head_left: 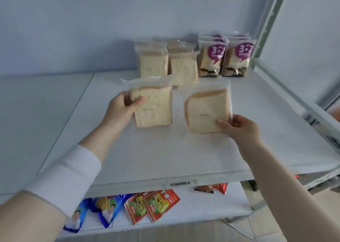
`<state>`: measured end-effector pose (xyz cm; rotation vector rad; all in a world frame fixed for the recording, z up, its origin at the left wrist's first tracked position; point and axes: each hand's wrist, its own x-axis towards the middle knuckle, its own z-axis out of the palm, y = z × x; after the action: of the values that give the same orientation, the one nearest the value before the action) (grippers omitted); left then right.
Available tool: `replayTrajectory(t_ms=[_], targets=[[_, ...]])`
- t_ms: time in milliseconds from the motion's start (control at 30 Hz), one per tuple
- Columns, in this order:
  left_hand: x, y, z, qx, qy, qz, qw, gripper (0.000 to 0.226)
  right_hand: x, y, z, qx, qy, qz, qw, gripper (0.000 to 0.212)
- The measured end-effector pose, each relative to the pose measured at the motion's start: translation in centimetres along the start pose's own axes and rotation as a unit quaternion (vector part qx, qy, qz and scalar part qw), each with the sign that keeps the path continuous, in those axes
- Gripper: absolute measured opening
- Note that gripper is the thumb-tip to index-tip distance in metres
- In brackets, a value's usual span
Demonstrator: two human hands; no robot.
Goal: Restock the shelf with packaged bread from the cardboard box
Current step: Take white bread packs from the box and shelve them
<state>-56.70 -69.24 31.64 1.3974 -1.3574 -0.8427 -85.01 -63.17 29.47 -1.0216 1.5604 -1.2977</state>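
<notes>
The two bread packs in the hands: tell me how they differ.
The left pack stands upright; the right pack is tilted. The left hand grips the left pack by its upper left edge; the right hand pinches the right pack at its lower right corner. The left pack's slice looks straight-sided; the right pack's shows a rounded crust corner. Both are clear packs of plain white bread.

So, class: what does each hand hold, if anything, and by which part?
The left hand pinches one bread pack by its upper left edge; the right hand another pack by its lower right corner.
</notes>
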Motion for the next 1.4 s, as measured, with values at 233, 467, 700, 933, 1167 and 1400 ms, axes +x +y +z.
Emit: replayTrajectory(t_ms=[233,467,700,933,1167,1400], targets=[[11.0,-3.2,2.2,-0.042,0.036,-0.036,0.998,0.035,12.0,-0.5,7.5,0.008,0.012,-0.012,1.000,0.030],[15.7,-4.9,3.7,0.039,0.064,-0.005,0.997,0.020,17.3,0.6,9.4,-0.137,0.083,-0.046,0.986,0.037],[14.4,-2.7,3.5,0.079,0.114,0.003,0.990,0.059,15.2,-0.5,8.6,-0.178,0.073,-0.054,0.980,0.063],[5.9,2.7,7.5,0.342,-0.069,0.373,0.860,0.048,5.3,-0.9,1.9,-0.482,0.156,-0.139,0.851,0.057],[-7.6,8.1,20.2,0.412,-0.314,0.458,0.723,0.040,-7.9,1.5,-9.8,-0.588,0.229,-0.014,0.776,0.055],[-28.2,8.5,34.8,0.417,-0.420,0.561,0.579,0.035,-23.7,11.1,-24.8,-0.599,0.279,0.201,0.723,0.052]])
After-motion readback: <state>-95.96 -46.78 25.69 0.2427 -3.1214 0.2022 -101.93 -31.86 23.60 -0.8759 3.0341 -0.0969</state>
